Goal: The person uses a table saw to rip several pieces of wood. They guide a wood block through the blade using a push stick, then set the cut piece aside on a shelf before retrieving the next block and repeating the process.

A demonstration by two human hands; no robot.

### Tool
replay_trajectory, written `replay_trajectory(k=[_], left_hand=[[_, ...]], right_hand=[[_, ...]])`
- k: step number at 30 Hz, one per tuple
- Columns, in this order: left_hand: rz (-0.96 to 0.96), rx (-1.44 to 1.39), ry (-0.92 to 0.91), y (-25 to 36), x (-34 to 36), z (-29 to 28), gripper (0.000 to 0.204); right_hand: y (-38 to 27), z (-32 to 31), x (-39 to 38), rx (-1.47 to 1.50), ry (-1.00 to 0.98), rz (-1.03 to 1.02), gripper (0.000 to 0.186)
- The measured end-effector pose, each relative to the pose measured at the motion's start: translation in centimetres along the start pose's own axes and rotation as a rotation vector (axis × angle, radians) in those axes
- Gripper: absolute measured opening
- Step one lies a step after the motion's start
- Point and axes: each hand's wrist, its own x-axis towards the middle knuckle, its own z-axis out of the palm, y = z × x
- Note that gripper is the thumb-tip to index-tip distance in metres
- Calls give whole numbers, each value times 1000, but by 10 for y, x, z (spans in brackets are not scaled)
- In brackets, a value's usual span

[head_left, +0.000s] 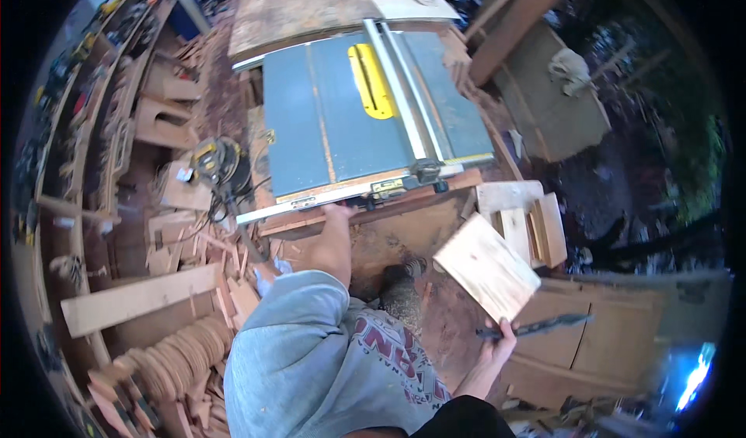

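A table saw point(291, 119) with a blue-grey top and a yellow throat plate point(371, 81) stands in front of me. Its silver rip fence point(400, 96) runs just right of the plate. My left hand point(339, 210) reaches to the underside of the saw's front rail point(284, 209), where its fingers are mostly hidden. Off to the right, my right hand point(501, 345) is closed around a long black push stick point(548, 326) and the lower corner of a pale square wooden board point(488, 267). The board is tilted and held clear of the saw.
Pale wood pieces point(548, 224) stand by the saw's right front corner. A corded yellow-and-black power tool point(217, 162) sits at left. Wood offcuts and a row of round-edged wooden pieces point(171, 360) lie lower left. Behind the saw extends a dusty wooden table point(311, 11).
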Motion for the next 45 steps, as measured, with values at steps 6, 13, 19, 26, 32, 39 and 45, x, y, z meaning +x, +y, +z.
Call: replay_trajectory(k=[6, 13, 19, 26, 32, 39, 45], left_hand=[[-122, 47, -6, 10, -13, -2, 62], [-495, 1117, -424, 45, -108, -72, 69], [-601, 1272, -950, 69, -222, -77, 79], [13, 1028, -709, 46, -178, 23, 61], [-64, 1351, -647, 70, -118, 91, 51], [645, 1390, -725, 29, -132, 84, 49], [669, 2038, -762, 51, -177, 42, 106]], right_hand=[[-13, 84, -59, -93, -384, -253, 60], [-13, 144, -83, -206, -647, -305, 60], [65, 173, -59, 73, -583, 12, 48], [176, 189, -38, -30, -363, 293, 40], [224, 221, -19, -73, -394, 408, 38], [263, 258, -27, -53, -266, 385, 26], [265, 272, -21, -138, -284, 437, 22]])
